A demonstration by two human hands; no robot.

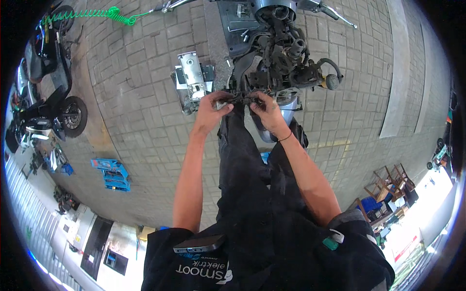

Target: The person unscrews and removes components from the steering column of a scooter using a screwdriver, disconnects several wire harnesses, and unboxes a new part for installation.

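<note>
In front of me stands a partly stripped scooter (279,58), its dark frame and engine parts bare. My left hand (213,110) has its fingers and thumb closed at the left end of a small dark part (240,98) at the scooter's near end. At the right end of that part my right hand (268,112) closes in the same way, a thin dark band round its wrist. The part looks like wiring or a bracket, but its kind is too small and dark to make out. My fingertips partly cover it.
Left of the scooter lies a silver metal plate (192,72) on other pieces. A dark mat (235,34) with small tools sits by its far side. A blue tool rack (112,174) stands at left, near parked motorcycles (48,82). Wooden chairs (388,186) stand at right.
</note>
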